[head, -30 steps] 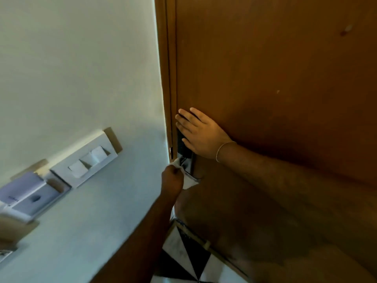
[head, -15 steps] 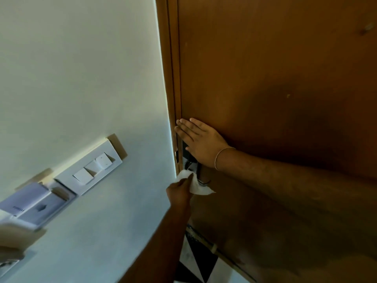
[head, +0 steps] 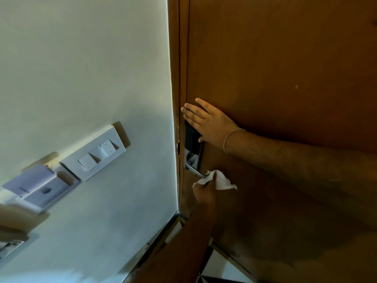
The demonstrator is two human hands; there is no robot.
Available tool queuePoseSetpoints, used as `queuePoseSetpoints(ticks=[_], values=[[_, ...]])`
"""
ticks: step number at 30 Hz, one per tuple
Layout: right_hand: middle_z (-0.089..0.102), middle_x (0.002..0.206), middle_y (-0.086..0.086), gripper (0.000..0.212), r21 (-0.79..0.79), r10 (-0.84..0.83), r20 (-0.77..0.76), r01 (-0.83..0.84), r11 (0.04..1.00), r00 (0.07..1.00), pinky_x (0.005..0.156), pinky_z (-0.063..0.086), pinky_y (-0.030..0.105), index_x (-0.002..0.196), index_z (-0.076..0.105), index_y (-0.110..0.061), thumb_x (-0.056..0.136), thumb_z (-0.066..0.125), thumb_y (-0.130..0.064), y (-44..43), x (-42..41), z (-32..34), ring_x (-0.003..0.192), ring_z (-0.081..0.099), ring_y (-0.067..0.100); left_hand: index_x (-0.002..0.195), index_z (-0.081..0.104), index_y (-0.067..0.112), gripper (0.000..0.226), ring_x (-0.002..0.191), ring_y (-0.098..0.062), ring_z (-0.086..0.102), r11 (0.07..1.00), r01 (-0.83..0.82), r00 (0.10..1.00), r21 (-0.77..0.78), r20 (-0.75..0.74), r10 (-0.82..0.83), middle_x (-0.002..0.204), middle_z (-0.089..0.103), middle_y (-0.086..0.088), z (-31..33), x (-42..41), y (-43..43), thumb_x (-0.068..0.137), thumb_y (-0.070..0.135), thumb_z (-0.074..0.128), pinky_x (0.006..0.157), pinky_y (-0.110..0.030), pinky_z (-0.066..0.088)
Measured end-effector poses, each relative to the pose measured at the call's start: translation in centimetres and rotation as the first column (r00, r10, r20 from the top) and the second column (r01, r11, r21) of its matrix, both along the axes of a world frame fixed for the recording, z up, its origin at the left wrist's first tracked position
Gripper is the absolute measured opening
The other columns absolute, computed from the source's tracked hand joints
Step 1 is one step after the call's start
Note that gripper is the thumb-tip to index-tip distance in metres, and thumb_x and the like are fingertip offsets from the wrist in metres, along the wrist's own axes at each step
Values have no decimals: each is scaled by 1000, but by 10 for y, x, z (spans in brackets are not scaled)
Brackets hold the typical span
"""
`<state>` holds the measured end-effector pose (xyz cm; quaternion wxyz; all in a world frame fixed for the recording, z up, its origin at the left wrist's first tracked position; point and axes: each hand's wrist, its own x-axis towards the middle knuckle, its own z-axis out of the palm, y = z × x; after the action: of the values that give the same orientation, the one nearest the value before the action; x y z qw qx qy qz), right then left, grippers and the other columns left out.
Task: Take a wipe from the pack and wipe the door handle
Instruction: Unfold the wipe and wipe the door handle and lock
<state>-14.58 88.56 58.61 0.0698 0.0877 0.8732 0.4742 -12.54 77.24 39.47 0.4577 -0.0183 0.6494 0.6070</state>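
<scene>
Right hand (head: 212,124) is flat and open on the wooden door (head: 285,68), fingers straight and together, pointing toward the latch edge, palm pressed to the surface just above the door handle (head: 193,169). Its lower edge overlaps the top of the black lock body (head: 191,139). Forearm runs in from the right side, nearly level, thin bracelet (head: 232,137) at the wrist.

Left hand (head: 204,194) comes up from below the handle, arm extended, wrist straight. It's closed around a white wipe (head: 219,180), bunched in the fingers, loose corner sticking out to the right. Wipe is pressed against the free end of the metal lever, which angles down from the lock body; only the near part of the lever shows, the end is covered by the wipe.

Left of the handle, past the door frame (head: 175,78): white wall with a switch plate (head: 95,157), and a card holder (head: 38,189) farther left of that. Wipe pack isn't identifiable.
</scene>
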Motion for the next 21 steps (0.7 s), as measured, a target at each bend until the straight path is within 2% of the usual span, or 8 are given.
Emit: queuePoseSetpoints(ticks=[4,6,8,11,13,16,19,21], values=[[-5,178,15,97,17,-7,50,6,1000,999,131,-2,54,168,-3,-8,102,30,-72,4,-1,-5,165,-5,33,139,63,-6,46,132,-38,66,998,6,997,56,-79,-2,139,70,-25,26,5,7,105,24,70,119,-50,49],[-5,178,15,97,-12,-1,44,2,1000,999,131,-3,54,167,-3,-7,102,30,-71,8,0,-4,165,-5,34,142,62,-1,48,132,-37,66,999,6,994,47,-108,-1,139,70,-21,32,6,1,103,25,74,119,-50,50],[-5,178,15,96,21,2,49,-3,1000,999,131,-5,55,167,-2,-7,102,30,-70,8,-1,-5,165,-5,34,138,67,8,44,130,-30,68,998,69,973,7,-221,-66,135,73,-13,24,1,-9,100,27,78,117,-45,53],[-3,178,15,96,58,2,50,-5,998,999,130,-6,55,168,-1,-7,102,32,-70,7,-1,-3,165,-4,34,121,77,18,30,106,-11,77,997,60,946,54,-322,-39,112,80,2,8,-14,-27,93,22,86,92,-24,62],[-3,178,14,96,68,3,55,-7,998,999,130,-6,55,167,-1,-7,102,32,-70,8,0,-4,165,-4,34,118,79,13,27,102,-13,80,997,65,928,47,-371,-43,110,82,-2,1,-22,-37,92,18,86,89,-24,64],[-3,178,14,97,54,18,46,-20,998,999,131,-6,55,167,-1,-7,102,32,-70,10,-1,-7,165,-5,34,116,82,9,25,107,-32,81,997,74,947,26,-315,-62,112,84,-13,-14,-40,-42,91,16,86,99,-51,65],[-2,178,14,97,40,24,46,-26,999,999,131,-4,55,167,-1,-6,102,34,-69,8,0,-6,165,-4,33,98,84,22,13,108,-39,80,995,59,976,80,-215,-40,106,84,-12,-26,-58,-41,95,10,82,101,-56,64],[-1,178,14,96,47,19,65,-22,999,998,131,-4,54,167,0,-6,102,35,-69,6,0,-3,165,-3,33,105,79,13,8,106,-38,80,991,-54,997,121,-52,61,115,80,-20,-30,-68,-35,97,14,80,94,-52,67]])
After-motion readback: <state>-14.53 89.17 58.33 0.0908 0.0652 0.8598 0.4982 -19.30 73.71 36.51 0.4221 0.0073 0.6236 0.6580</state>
